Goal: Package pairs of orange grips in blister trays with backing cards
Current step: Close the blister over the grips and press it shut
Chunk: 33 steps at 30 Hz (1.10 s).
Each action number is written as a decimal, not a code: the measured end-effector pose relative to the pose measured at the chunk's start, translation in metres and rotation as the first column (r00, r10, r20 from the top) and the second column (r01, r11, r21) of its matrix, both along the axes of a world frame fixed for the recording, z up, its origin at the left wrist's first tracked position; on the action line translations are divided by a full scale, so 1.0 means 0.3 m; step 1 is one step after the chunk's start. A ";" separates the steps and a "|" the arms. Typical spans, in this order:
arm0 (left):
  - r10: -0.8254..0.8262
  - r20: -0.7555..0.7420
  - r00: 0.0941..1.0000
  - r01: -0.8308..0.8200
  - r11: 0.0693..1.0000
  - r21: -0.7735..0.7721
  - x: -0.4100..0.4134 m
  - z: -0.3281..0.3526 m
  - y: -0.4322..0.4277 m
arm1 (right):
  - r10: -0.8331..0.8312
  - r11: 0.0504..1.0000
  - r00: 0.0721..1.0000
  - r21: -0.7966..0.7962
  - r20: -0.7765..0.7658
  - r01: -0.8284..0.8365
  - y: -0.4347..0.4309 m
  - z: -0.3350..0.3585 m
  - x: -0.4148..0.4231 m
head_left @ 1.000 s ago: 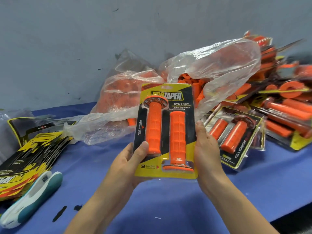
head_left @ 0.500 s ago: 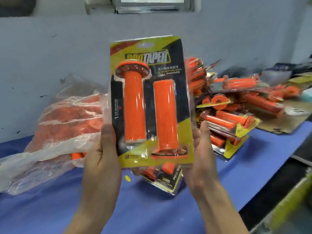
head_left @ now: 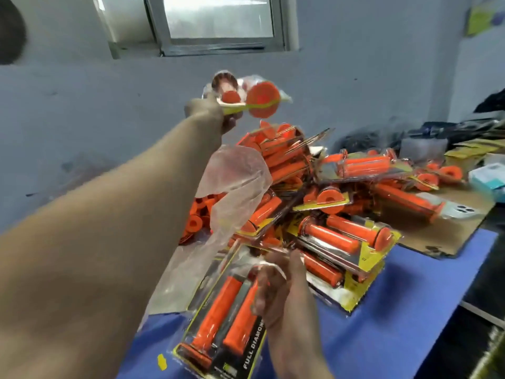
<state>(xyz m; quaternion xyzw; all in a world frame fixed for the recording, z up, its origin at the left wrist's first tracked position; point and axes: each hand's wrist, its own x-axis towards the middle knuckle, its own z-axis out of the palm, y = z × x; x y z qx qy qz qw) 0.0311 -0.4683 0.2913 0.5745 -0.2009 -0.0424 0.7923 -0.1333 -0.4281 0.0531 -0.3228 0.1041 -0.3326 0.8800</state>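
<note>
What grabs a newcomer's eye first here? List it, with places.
The left hand, stretched out high at centre, grips a finished pack seen end-on above the heap of packed orange grips on the blue table. Low in front, the right hand hovers by another pack.

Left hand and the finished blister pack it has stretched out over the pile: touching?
Touching. The head view shows the left hand gripping the near edge of the blister pack, held in the air above the pile.
</note>
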 end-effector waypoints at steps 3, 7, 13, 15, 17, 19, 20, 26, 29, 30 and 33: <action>0.065 0.010 0.998 -0.065 0.994 0.084 0.058 -0.012 -0.032 | 0.018 1.000 0.999 0.014 -0.037 -0.018 -0.016 -0.008 0.027; 0.039 -0.029 0.999 -0.038 0.997 0.062 0.109 -0.050 -0.053 | 0.020 0.999 0.998 0.048 -0.061 -0.017 -0.022 -0.013 0.062; -0.202 -0.130 0.971 0.185 0.973 -0.135 0.093 0.016 -0.104 | 0.033 0.993 0.998 0.112 -0.058 -0.027 -0.022 -0.029 0.089; -0.370 -0.238 0.898 0.319 0.920 -0.226 0.108 0.039 -0.111 | 0.042 0.994 0.997 0.099 -0.063 -0.035 -0.034 -0.032 0.087; -0.315 -0.295 0.902 0.305 0.949 -0.081 0.082 0.044 -0.133 | 0.048 0.996 0.997 0.074 -0.067 -0.043 -0.047 -0.033 0.088; -0.251 -0.171 0.953 0.266 0.961 0.075 0.047 0.004 -0.125 | 0.053 0.998 0.995 0.043 -0.080 -0.050 -0.044 -0.033 0.093; -0.224 -0.152 0.963 0.242 0.963 0.116 0.035 -0.011 -0.109 | 0.057 0.998 0.995 0.032 -0.085 -0.055 -0.038 -0.031 0.095; -0.107 0.174 0.979 0.093 0.992 0.089 -0.076 -0.123 0.118 | 0.071 0.996 0.992 -0.043 -0.103 -0.075 0.019 -0.019 0.099; -0.090 0.251 0.964 0.073 0.994 0.079 -0.138 -0.233 0.299 | 0.061 0.995 0.993 -0.072 -0.101 -0.069 0.050 -0.010 0.099; -0.083 0.256 0.963 0.065 0.995 0.077 -0.155 -0.277 0.361 | 0.061 0.994 0.994 -0.087 -0.096 -0.069 0.063 -0.007 0.099; -0.016 0.241 0.970 0.000 0.998 0.066 -0.206 -0.400 0.553 | 0.061 0.986 0.995 -0.149 -0.084 -0.073 0.110 0.006 0.108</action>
